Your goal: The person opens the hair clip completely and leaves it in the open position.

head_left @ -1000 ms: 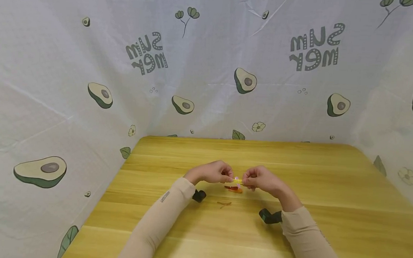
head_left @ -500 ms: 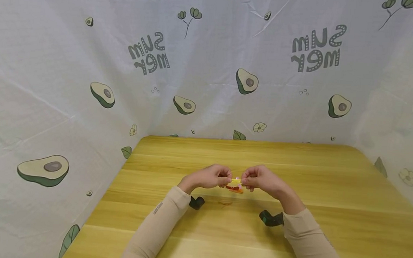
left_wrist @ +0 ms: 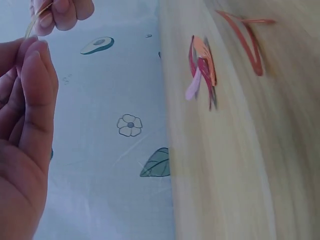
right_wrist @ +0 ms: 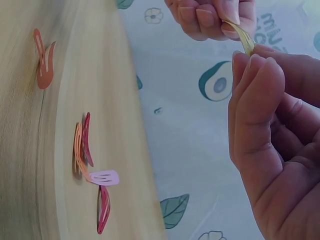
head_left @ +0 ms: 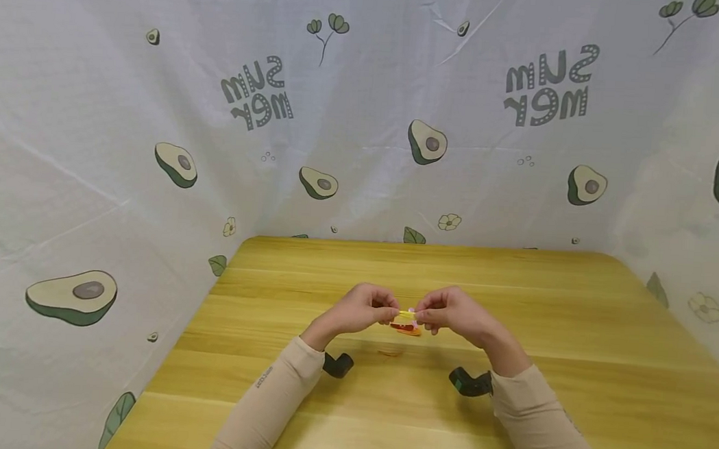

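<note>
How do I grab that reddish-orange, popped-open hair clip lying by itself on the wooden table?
I'd pinch the reddish-orange clip by its broad rounded end, from above on the near side: its narrower parts splay apart, and the cluster of lilac, orange and pink clips lies beyond.

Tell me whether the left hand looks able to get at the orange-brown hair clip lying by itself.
Probably yes, though the left hand is busy pinching the yellow clip with the right hand. Nothing covers the orange-brown clip on the table.
</note>
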`<state>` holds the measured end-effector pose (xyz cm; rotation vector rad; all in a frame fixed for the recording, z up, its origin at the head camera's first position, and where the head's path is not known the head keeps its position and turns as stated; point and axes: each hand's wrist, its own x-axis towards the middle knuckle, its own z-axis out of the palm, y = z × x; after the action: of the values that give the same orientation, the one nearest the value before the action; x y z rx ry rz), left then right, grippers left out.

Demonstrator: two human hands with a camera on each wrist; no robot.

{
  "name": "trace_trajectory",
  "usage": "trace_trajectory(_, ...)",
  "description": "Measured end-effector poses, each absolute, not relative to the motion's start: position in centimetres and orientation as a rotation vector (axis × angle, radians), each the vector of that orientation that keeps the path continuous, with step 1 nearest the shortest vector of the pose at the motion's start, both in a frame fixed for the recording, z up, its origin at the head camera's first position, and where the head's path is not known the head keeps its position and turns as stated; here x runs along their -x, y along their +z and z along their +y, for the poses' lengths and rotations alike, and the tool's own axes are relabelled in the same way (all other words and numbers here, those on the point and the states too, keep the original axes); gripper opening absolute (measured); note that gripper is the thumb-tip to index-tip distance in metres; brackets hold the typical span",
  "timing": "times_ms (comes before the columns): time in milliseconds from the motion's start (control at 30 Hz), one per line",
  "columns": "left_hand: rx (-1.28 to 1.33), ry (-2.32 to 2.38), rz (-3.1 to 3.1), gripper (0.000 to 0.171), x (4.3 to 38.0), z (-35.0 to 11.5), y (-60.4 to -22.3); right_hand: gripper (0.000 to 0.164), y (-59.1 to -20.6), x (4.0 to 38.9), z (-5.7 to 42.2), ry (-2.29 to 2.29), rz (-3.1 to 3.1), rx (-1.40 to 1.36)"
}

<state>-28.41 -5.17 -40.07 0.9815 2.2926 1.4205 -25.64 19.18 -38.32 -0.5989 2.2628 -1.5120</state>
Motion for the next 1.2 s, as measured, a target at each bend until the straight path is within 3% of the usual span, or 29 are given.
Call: trace_trajectory(1200, -0.795, 1.527, 2.516, 0.01, 26.2, -4.5, -37.6, 0.018, -36.3, 23.6, 17.4, -1.615, 2.493, 0.512)
